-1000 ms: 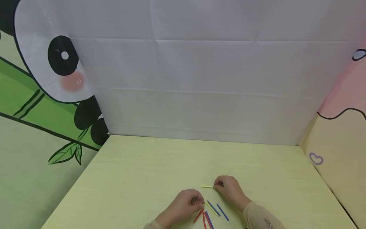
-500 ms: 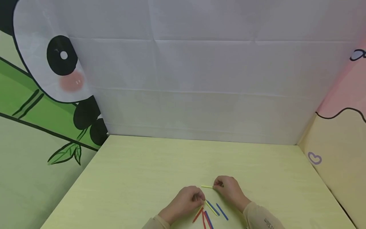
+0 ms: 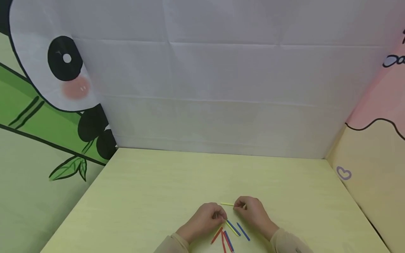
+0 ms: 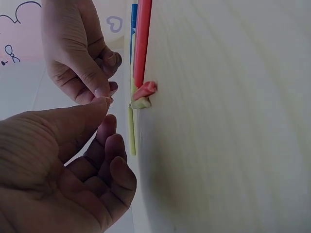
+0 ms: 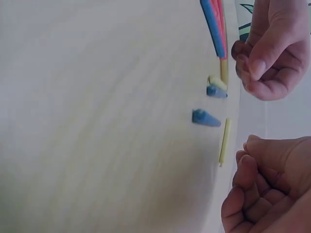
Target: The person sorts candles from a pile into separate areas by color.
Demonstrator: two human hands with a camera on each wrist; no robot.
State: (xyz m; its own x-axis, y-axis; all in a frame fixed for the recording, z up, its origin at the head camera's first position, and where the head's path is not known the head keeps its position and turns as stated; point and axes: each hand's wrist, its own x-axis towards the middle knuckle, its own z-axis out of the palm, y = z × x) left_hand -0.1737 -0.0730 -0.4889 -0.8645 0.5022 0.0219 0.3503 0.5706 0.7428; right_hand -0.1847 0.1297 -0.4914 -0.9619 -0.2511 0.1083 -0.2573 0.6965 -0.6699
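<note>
My right hand (image 3: 251, 212) hovers by the right end of a short yellow stick (image 3: 226, 203). The right wrist view shows that stick lying whole on the table, a little apart from the fingertips. Its thumb and index tip come together; the other fingers are loosely curled. My left hand (image 3: 205, 218) is over the near tips of several thin sticks, also loosely curled, with nothing visible between thumb and fingers. Below its fingertips a blue stick (image 3: 234, 228) lies along a yellow one (image 3: 231, 228). A red stick (image 3: 216, 235) slants nearby, partly along another yellow one.
Another blue stick (image 3: 243, 232) lies by itself to the right. Towards the near edge, more red sticks (image 3: 223, 241) fan out beside a blue one (image 3: 229, 241). The pale yellow table (image 3: 152, 182) ends at a white sheet (image 3: 221, 88), with painted panels on both sides.
The head view has shifted slightly. My left hand has moved a little forward. My right fingertips, earlier at the yellow stick's end, have drawn slightly back from it. The sticks lie as before.
</note>
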